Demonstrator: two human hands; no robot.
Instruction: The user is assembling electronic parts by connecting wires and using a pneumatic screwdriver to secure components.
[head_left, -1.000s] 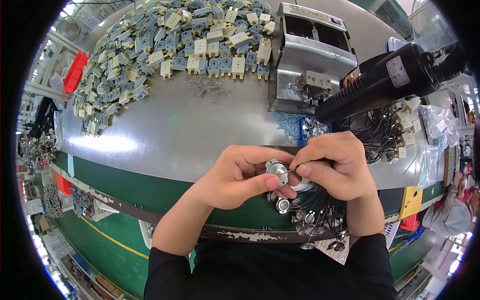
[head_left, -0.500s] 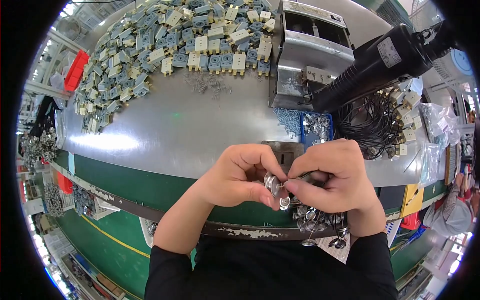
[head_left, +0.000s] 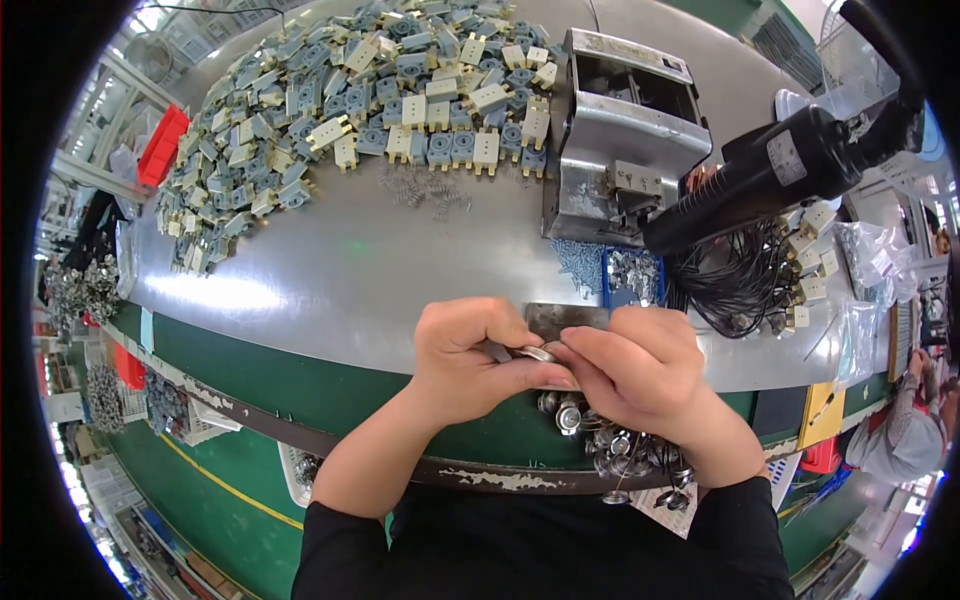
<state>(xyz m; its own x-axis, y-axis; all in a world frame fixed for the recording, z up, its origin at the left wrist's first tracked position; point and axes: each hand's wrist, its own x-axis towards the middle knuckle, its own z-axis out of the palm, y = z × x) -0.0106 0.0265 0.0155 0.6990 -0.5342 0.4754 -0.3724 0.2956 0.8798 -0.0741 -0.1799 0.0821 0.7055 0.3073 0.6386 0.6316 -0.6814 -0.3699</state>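
Note:
My left hand (head_left: pixel 462 362) is closed, its thumb and index finger pinching a small round silvery metal disc (head_left: pixel 538 353). The disc is tilted nearly edge-on and partly covered by the fingers. Against its right side, my right hand (head_left: pixel 645 368) is closed with the fingertips pressed together; what lies between them is hidden. Several similar metal discs on thin wires (head_left: pixel 620 445) hang in a bunch below the right hand at the table's front edge. Just beyond both hands lies a dark metal block (head_left: pixel 565 318), partly covered by them.
A heap of grey and cream switch-like parts (head_left: pixel 400 90) covers the back left, with small springs (head_left: pixel 430 190) before it. At the right stand a metal fixture (head_left: pixel 630 110), a black cylindrical tool (head_left: pixel 770 180), a blue tray of metal bits (head_left: pixel 632 275), screws (head_left: pixel 578 262) and black cables (head_left: pixel 735 285).
The disc has turned from facing right to lying nearly edge-on. My right fingers have closed in over its side, hiding the thin stem they pinched. The view has shifted slightly.

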